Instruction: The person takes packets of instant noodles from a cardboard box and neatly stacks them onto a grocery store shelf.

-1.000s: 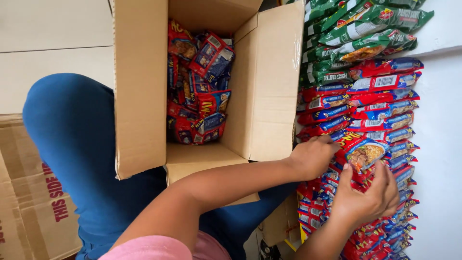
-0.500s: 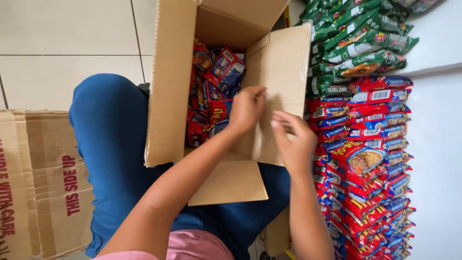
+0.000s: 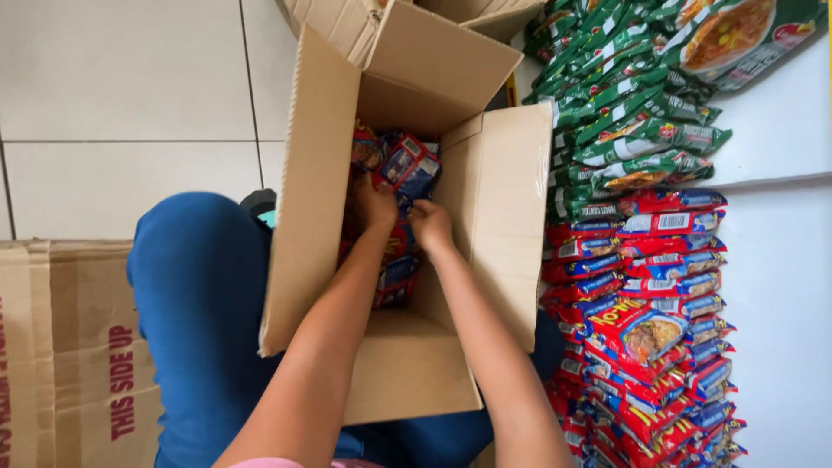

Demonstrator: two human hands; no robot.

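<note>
**A:** where were the hands at that point?

**B:** both down inside the open cardboard box. The left hand and the right hand sat on the noodle packets stacked in there, fingers curled onto them. Honestly couldn't tell if either had a real grip.

**A:** and outside the box?

**B:** red packets and green packets piled just to the right.
</note>
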